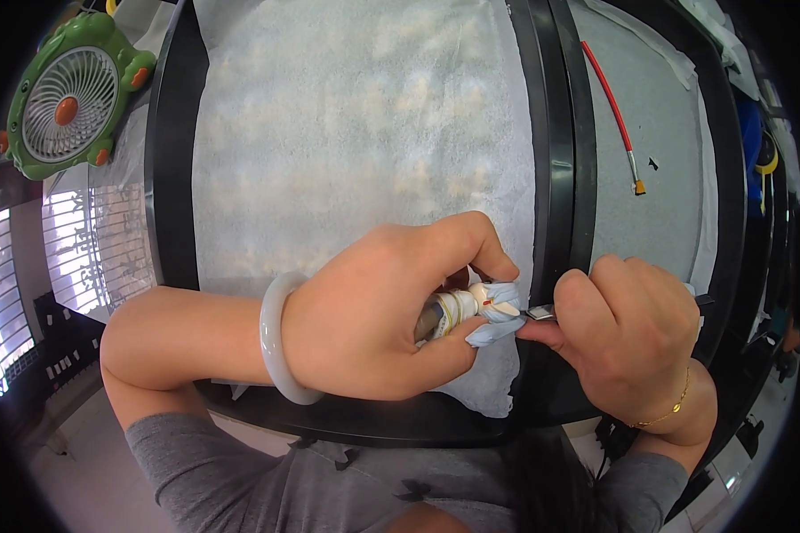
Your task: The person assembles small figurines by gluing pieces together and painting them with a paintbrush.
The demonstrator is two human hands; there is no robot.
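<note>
My left hand [373,311] is closed around a small figurine [460,306] with a cream face, light blue hair and a white, gold-trimmed body. The figurine lies on its side, its head toward my right hand. Fingertips and thumb press on the blue hair from both sides, and the palm hides much of the body. My right hand [636,329] is a fist around a slim craft knife [540,313]. Only its flat silver end shows, with the dark tip at the figurine's head. My right thumb is close beside the hair.
White paper covers a large black-rimmed tray [176,160], with pale shapes showing through. On the lined tray to the right lie a red-handled brush [610,98] and a small black scrap [653,163]. A green fan [73,93] stands at the far left.
</note>
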